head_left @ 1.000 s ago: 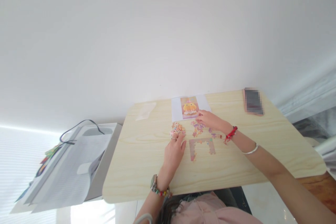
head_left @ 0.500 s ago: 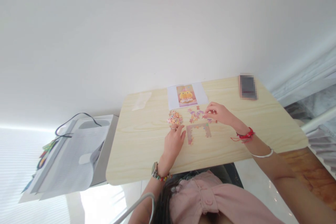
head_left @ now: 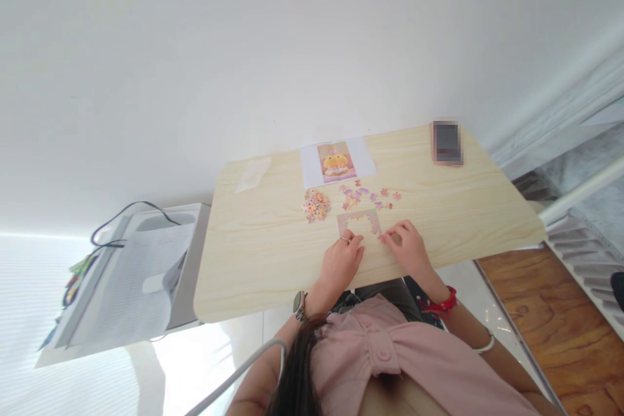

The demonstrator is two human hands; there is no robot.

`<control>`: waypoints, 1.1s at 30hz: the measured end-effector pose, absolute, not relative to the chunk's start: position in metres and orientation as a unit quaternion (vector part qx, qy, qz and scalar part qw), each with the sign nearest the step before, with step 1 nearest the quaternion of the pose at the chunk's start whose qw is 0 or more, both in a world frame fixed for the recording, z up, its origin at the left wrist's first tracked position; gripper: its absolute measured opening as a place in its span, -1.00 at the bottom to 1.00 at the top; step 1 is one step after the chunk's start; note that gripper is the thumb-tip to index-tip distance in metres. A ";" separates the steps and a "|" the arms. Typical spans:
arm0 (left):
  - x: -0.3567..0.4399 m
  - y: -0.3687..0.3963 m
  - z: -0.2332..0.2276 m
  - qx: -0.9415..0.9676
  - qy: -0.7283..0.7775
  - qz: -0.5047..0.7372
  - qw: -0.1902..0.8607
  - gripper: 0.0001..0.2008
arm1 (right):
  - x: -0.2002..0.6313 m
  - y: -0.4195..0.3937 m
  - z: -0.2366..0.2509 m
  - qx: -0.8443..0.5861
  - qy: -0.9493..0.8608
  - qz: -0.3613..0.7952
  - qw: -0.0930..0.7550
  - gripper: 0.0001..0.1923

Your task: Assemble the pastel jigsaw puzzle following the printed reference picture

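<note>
A person's left hand (head_left: 341,260) rests flat beside a part-built jigsaw frame (head_left: 359,222) near the front edge of the wooden table (head_left: 253,253), while the right hand (head_left: 407,248) pinches what looks like a small piece at the frame's right corner, though the grip is too small to confirm. The thin card pieces look light, stiff and easily scattered, best taken by their edges. Loose pieces (head_left: 368,195), a heaped pile (head_left: 316,205), a reference picture (head_left: 335,162) and a phone (head_left: 446,142) lie beyond, none blocking the hands.

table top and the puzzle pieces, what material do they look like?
Table top: pale wood-grain surface, matte, rounded corners; looks like laminate or veneer board, cannot tell which. Partly joined puzzle frame and loose pieces: thin, flat, colour-printed, probably cardboard; too small to confirm. Both hands, left and right, rest at the frame.
</note>
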State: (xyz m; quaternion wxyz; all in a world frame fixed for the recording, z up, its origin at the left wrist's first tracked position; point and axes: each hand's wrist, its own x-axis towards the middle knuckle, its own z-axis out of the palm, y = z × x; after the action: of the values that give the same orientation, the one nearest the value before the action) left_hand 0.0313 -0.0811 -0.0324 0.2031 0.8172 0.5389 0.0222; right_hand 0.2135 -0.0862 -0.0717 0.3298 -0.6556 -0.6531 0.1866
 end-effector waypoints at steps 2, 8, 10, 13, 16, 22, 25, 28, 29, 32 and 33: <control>0.034 -0.083 -0.033 0.821 0.534 0.010 0.203 -0.73 | 0.216 -0.088 -0.071 -0.649 -0.670 0.174 0.315 -0.84; 0.041 -0.084 -0.032 0.825 0.532 -0.013 0.191 -0.74 | 0.232 -0.086 -0.062 -0.538 -0.773 0.219 0.254 -0.81; 0.044 -0.083 -0.032 0.826 0.533 -0.012 0.182 -0.74 | 0.236 -0.083 -0.060 -0.502 -0.797 0.238 0.238 -0.83; 0.049 -0.082 -0.033 0.831 0.530 0.000 0.168 -0.76 | 0.239 -0.078 -0.059 -0.489 -0.807 0.240 0.228 -0.86; 0.052 -0.080 -0.034 0.834 0.527 0.004 0.162 -0.77 | 0.238 -0.076 -0.060 -0.487 -0.815 0.229 0.213 -0.88; 0.051 -0.078 -0.035 0.829 0.535 0.000 0.160 -0.77 | 0.232 -0.072 -0.059 -0.487 -0.831 0.186 0.195 -0.85; 0.051 -0.077 -0.034 0.828 0.538 -0.001 0.159 -0.77 | 0.228 -0.070 -0.058 -0.488 -0.834 0.165 0.198 -0.84; 0.052 -0.077 -0.033 0.829 0.536 -0.003 0.160 -0.76 | 0.225 -0.068 -0.057 -0.486 -0.839 0.151 0.196 -0.84; 0.053 -0.077 -0.032 0.830 0.534 -0.004 0.161 -0.76 | 0.225 -0.068 -0.057 -0.485 -0.840 0.148 0.193 -0.83; 0.054 -0.078 -0.032 0.834 0.526 -0.006 0.164 -0.74 | 0.226 -0.067 -0.057 -0.483 -0.844 0.140 0.185 -0.83; 0.054 -0.078 -0.032 0.836 0.523 -0.008 0.166 -0.73 | 0.226 -0.067 -0.057 -0.482 -0.846 0.137 0.183 -0.83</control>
State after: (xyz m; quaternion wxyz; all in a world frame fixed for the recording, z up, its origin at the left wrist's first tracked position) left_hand 0.0543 -0.0779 -0.0318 0.1655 0.8363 0.5226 -0.0078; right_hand 0.2259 -0.0671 -0.0571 0.1827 -0.4821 -0.8458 0.1371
